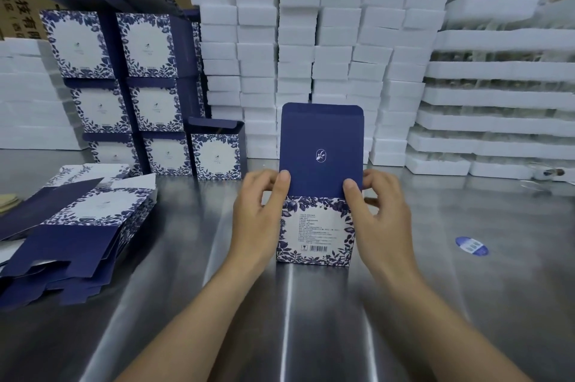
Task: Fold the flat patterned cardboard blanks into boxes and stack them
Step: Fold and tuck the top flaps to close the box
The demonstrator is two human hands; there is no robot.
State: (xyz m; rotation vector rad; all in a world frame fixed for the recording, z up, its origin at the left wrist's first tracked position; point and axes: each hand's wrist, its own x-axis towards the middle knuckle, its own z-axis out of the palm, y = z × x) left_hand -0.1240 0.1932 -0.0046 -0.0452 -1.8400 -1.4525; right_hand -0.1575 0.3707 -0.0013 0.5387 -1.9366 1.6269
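Box [315, 232] upright at frame centre on steel tabletop [435, 288], navy lid flap [321, 148] raised. Left hand [261, 210] and right hand [378, 210] pinching flap base at either edge, likely to crease it. Flat blanks [77, 226] piled lower left; finished boxes [124, 76] stacked upper left.

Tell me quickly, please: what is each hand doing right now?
Left hand: closed on the left edge of the box, thumb on its raised navy lid flap.
Right hand: closed on the box's right edge, thumb on the same flap.
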